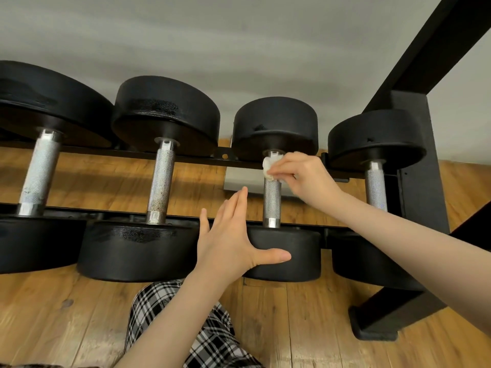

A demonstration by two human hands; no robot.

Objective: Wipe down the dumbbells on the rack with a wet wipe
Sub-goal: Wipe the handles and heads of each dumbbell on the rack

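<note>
Several black dumbbells with knurled steel handles lie across the rails of a black rack (186, 158). My right hand (300, 176) pinches a crumpled white wet wipe (268, 167) against the far end of the handle of the third dumbbell (272, 200). My left hand (231, 235) is spread flat with straight fingers, its thumb lying along the near head (292, 243) of that same dumbbell. The dumbbell to its left (160, 181) shows brownish grime on its handle. Another dumbbell (376, 187) sits to the right.
A large dumbbell (39, 176) lies at the far left. The rack's black upright and diagonal brace (414, 75) rise on the right, with its foot (377, 330) on the wooden floor. Checked trousers (186, 328) show below. A grey wall stands behind.
</note>
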